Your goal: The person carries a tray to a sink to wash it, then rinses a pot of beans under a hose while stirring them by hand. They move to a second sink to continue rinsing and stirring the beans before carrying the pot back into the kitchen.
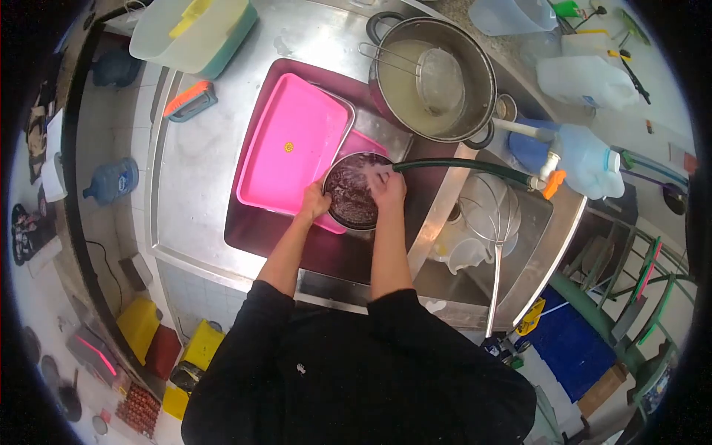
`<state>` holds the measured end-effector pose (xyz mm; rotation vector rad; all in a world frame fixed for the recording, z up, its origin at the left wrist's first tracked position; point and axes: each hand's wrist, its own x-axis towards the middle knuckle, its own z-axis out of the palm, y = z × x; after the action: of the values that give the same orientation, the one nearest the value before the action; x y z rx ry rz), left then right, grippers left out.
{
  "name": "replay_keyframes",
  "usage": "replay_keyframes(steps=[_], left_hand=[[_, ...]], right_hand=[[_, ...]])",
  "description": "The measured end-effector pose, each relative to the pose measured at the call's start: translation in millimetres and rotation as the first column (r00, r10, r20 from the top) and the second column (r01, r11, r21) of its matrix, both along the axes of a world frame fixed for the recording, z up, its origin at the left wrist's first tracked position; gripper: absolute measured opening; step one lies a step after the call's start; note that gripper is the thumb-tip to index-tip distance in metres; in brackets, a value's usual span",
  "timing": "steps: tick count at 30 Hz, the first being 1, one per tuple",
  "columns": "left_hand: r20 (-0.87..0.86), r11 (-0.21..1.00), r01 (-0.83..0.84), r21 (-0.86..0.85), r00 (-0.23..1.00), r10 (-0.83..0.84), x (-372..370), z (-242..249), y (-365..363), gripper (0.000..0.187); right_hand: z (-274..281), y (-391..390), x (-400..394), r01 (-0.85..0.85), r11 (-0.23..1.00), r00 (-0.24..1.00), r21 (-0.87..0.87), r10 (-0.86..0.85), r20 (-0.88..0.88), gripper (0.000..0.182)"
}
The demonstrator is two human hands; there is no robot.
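While the round metal bowl [354,193] of dark wet stuff sits mid-frame in the sink [259,237], my left hand [315,200] grips its left rim and my right hand [387,187] is down inside at the right edge; clenched or loose, can't tell. Green hose [460,167] ends at that hand. Pink tray [293,144] just left, touching. Big pot [432,78] with strainer above.

Steel sink [185,170], pink tray [293,148], probably resting inside.
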<state>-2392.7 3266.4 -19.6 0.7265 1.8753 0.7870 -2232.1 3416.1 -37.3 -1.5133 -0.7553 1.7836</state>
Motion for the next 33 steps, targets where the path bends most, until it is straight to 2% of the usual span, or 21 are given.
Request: replay_keyframes(steps=[1, 2, 3, 4, 6, 7, 8, 10, 13, 15, 17, 18, 20, 23, 24, 25, 28, 30, 32, 33], left_hand=[[-0.022, 1.0, 0.015, -0.012, 1.0, -0.016, -1.2, 5.8, 1.6, 0.067], [-0.045, 0.999, 0.03, -0.028, 0.998, -0.031, -2.8, 10.5, 2.7, 0.067], [-0.049, 0.999, 0.026, -0.03, 0.998, -0.028, -1.8, 8.0, 1.8, 0.067], [-0.043, 1.0, -0.002, -0.02, 0.999, 0.001, 0.5, 5.3, 0.8, 0.065], [-0.04, 1.0, -0.028, -0.007, 0.999, 0.028, 1.9, 9.3, 3.0, 0.063], [-0.052, 1.0, -0.019, -0.016, 0.998, 0.018, 2.4, 15.4, 4.2, 0.062], [-0.066, 1.0, -0.01, -0.025, 0.998, 0.009, 2.2, 20.2, 5.5, 0.061], [-0.086, 1.0, -0.01, -0.023, 0.996, 0.008, 0.0, 20.0, 3.7, 0.061], [-0.107, 0.998, 0.005, -0.058, 0.994, -0.011, -0.5, 48.1, -7.1, 0.06], [-0.12, 0.994, 0.021, -0.108, 0.992, -0.034, -0.9, 71.3, -24.9, 0.059], [-0.191, 0.998, 0.062, -0.012, 0.98, -0.063, -5.2, 90.5, -41.5, 0.055], [-0.202, 0.998, 0.063, -0.016, 0.977, -0.065, -8.7, 104.5, -47.0, 0.055], [-0.241, 0.995, 0.057, 0.084, 0.97, -0.035, -14.0, 137.5, -59.7, 0.048], [-0.322, 0.997, 0.076, 0.0, 0.944, -0.072, -24.9, 206.4, -62.2, 0.04], [-0.344, 0.996, 0.09, 0.005, 0.935, -0.083, -30.1, 224.9, -67.9, 0.04], [-0.321, 0.997, 0.075, 0.003, 0.945, -0.07, -35.3, 236.5, -72.3, 0.037], [-0.319, 0.999, 0.051, -0.004, 0.946, -0.049, -41.7, 266.2, -79.2, 0.033], [-0.351, 0.986, 0.025, 0.163, 0.936, 0.034, -45.0, 274.0, -84.6, 0.032], [-0.37, 0.986, 0.009, 0.165, 0.927, 0.054, -46.9, 286.0, -86.6, 0.032], [-0.348, 0.995, -0.015, 0.097, 0.936, 0.048, -47.1, 294.5, -85.7, 0.032]], right_hand=[[60.0, -2.1, -7.9, -0.186, 0.981, 0.821, -0.046, 0.181, 0.541, 0.055], [132.2, -3.3, -20.3, -0.224, 0.952, 0.494, -0.208, 0.295, 0.818, 0.061], [113.3, -17.2, -6.4, -0.483, 0.875, 0.224, 0.042, 0.077, 0.972, 0.063], [91.4, -25.4, 1.0, -0.484, 0.874, 0.227, 0.041, 0.08, 0.971, 0.063], [65.4, -31.4, 7.5, -0.641, 0.767, 0.04, -0.012, 0.049, 0.998, 0.065], [63.8, -24.0, 11.1, -0.581, 0.81, 0.107, -0.082, 0.176, 0.979, 0.061], [63.3, -17.9, 18.4, -0.581, 0.81, 0.111, -0.078, 0.173, 0.979, 0.061], [61.6, -8.8, 25.8, -0.574, 0.781, 0.101, -0.246, 0.366, 0.925, 0.043], [71.1, -24.9, 35.7, -0.628, 0.739, 0.078, -0.245, 0.373, 0.924, 0.032], [95.9, -36.9, 38.6, -0.648, 0.709, 0.055, -0.278, 0.408, 0.911, 0.033], [126.3, -51.0, 39.9, -0.664, 0.683, 0.042, -0.305, 0.442, 0.896, 0.033], [138.4, -58.2, 42.0, -0.708, 0.657, 0.057, -0.258, 0.418, 0.907, 0.031], [166.2, -71.7, 40.7, -0.75, 0.629, 0.083, -0.207, 0.399, 0.913, 0.029], [201.6, -84.4, 33.7, -0.757, 0.64, 0.177, -0.133, 0.396, 0.901, 0.026], [210.4, -92.7, 31.5, -0.765, 0.644, 0.274, -0.032, 0.369, 0.888, 0.027], [216.2, -96.0, 29.9, -0.766, 0.64, 0.356, 0.06, 0.344, 0.869, 0.029], [235.4, -98.4, 19.2, -0.784, 0.614, 0.402, 0.092, 0.389, 0.829, 0.03], [239.7, -97.4, 14.6, -0.792, 0.592, 0.438, 0.151, 0.378, 0.816, 0.031], [245.7, -96.5, 9.5, -0.796, 0.569, 0.474, 0.209, 0.371, 0.798, 0.032], [248.9, -95.4, 6.7, -0.792, 0.567, 0.488, 0.225, 0.367, 0.792, 0.033]])
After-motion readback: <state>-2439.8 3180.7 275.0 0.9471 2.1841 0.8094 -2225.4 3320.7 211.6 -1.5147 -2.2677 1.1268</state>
